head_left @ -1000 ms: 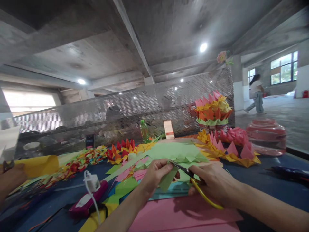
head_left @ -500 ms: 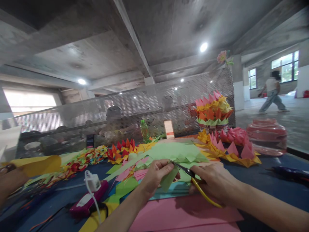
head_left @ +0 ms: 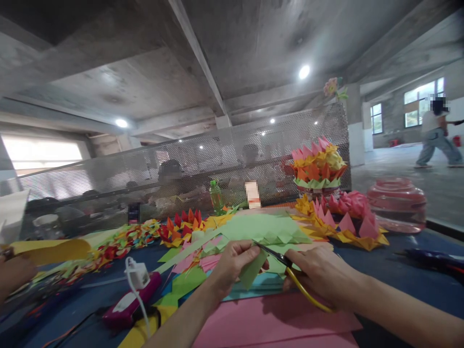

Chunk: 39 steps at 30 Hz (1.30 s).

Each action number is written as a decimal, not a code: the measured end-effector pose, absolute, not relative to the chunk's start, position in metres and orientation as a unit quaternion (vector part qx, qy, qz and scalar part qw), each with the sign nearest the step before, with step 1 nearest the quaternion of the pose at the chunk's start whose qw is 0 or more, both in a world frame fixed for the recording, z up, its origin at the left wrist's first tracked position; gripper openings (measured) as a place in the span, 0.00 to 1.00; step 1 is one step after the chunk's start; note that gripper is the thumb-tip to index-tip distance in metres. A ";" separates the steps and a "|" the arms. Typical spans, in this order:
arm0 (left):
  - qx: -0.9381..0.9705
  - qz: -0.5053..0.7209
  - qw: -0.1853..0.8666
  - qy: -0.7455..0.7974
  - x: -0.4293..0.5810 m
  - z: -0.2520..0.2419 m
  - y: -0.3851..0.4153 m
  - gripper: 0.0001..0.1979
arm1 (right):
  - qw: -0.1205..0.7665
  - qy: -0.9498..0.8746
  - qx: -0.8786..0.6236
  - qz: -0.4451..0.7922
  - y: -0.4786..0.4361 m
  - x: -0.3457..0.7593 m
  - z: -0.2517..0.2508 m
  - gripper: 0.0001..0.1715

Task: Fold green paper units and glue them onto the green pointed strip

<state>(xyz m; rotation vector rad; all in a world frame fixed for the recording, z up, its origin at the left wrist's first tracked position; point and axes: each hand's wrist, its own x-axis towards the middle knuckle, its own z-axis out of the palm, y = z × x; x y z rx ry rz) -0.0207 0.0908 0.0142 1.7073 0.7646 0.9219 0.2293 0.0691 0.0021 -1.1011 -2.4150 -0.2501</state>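
Between the thumb and fingers of my left hand is a small piece of light green paper, hanging downward. My right hand grips a pair of scissors with yellow handles. Their dark blades point left and reach the upper edge of the green paper, right by my left thumb. Below both hands lie pink sheets and a stack of blue sheets. Just beyond them spread light green sheets with zigzag edges.
A purple power strip with a white charger sits left. A co-worker's hand holds yellow paper at far left. Folded-paper flowers, a pink plastic jar and a perforated metal partition stand behind. A person walks at right.
My hands, the scissors and the green paper look almost unchanged. The person in the background has walked further right. The view has shifted very slightly.
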 end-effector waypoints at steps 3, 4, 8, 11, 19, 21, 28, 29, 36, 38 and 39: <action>0.711 0.379 0.501 0.314 -0.021 0.014 0.090 0.18 | 0.231 -0.882 -0.402 -0.088 0.066 0.228 0.002 0.24; 0.712 0.379 0.501 0.314 -0.021 0.015 0.089 0.19 | 0.229 -0.882 -0.402 -0.087 0.065 0.227 0.002 0.27; 0.715 0.375 0.499 0.314 -0.020 0.016 0.087 0.19 | 0.222 -0.884 -0.403 -0.084 0.063 0.227 0.001 0.38; 0.718 0.374 0.496 0.313 -0.020 0.017 0.086 0.19 | 0.219 -0.886 -0.401 -0.081 0.062 0.227 0.003 0.41; 0.723 0.375 0.488 0.313 -0.019 0.018 0.085 0.20 | 0.210 -0.884 -0.410 -0.081 0.059 0.227 0.008 0.39; 0.723 0.375 0.487 0.315 -0.018 0.018 0.085 0.20 | 0.206 -0.883 -0.413 -0.082 0.059 0.227 0.007 0.38; 0.721 0.373 0.490 0.317 -0.017 0.015 0.084 0.20 | 0.195 -0.885 -0.413 -0.088 0.063 0.226 -0.001 0.30; 0.721 0.373 0.492 0.316 -0.017 0.015 0.084 0.20 | 0.194 -0.886 -0.412 -0.089 0.064 0.226 -0.001 0.29; 0.714 0.369 0.503 0.318 -0.017 0.016 0.086 0.20 | 0.194 -0.887 -0.407 -0.102 0.062 0.225 -0.001 0.24; 0.712 0.367 0.506 0.320 -0.017 0.016 0.086 0.19 | 0.196 -0.887 -0.406 -0.105 0.061 0.225 -0.001 0.24; 0.711 0.367 0.507 0.321 -0.017 0.017 0.086 0.20 | 0.198 -0.887 -0.405 -0.105 0.061 0.225 -0.001 0.24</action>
